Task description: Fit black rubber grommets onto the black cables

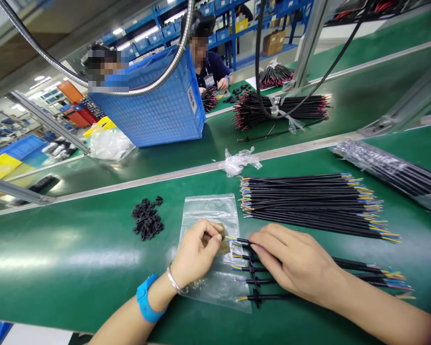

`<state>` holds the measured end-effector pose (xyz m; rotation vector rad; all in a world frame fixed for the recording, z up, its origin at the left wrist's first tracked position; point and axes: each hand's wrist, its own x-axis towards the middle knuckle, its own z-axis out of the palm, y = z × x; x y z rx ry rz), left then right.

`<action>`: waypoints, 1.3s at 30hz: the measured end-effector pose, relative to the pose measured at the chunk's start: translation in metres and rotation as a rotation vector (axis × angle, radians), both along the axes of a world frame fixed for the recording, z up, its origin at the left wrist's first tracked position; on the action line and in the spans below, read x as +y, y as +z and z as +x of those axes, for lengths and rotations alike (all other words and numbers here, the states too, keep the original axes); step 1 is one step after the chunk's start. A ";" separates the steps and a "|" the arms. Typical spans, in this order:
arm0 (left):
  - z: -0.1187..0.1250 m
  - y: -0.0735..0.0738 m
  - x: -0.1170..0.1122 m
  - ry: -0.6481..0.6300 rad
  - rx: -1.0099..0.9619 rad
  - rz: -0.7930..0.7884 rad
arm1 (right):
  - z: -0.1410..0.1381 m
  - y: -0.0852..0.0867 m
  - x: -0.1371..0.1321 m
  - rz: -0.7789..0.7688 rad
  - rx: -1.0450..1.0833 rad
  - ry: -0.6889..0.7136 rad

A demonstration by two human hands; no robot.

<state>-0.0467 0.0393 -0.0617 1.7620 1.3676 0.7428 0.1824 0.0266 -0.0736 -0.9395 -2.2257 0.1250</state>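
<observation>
Between your two hands, on the clear bag: the stripped end of a short black cable.

That cable point(242, 242) lies with its long axis running 3 to 9 o'clock, coloured wire tips pointing toward 9, topmost of a small row of fitted cables point(253, 282) stacked toward 6. Your left hand point(196, 256) sits at 9 o'clock of the tips, thumb and forefinger pinched nearly closed on something small and brassy; what exactly, you cannot tell. Your right hand point(294, 263) lies at 3 o'clock, fingers flat and pressing the cable down rather than gripping it. The left hand is the nearer to the tips. Under both lies the clear plastic bag point(210, 211). At 10 o'clock sits a heap of black rubber parts point(147, 219); at 1 o'clock the loose cable bundle point(309, 203) on the green belt point(75, 249).
</observation>
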 end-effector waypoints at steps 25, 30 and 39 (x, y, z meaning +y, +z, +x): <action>0.007 0.003 -0.015 0.049 -0.657 -0.273 | -0.003 0.008 -0.004 0.068 0.030 -0.051; 0.005 0.001 -0.018 -0.004 -0.631 -0.194 | -0.003 0.011 -0.007 0.164 -0.009 -0.093; 0.006 0.005 -0.018 0.013 -0.763 -0.350 | -0.001 0.015 -0.014 0.282 -0.047 -0.107</action>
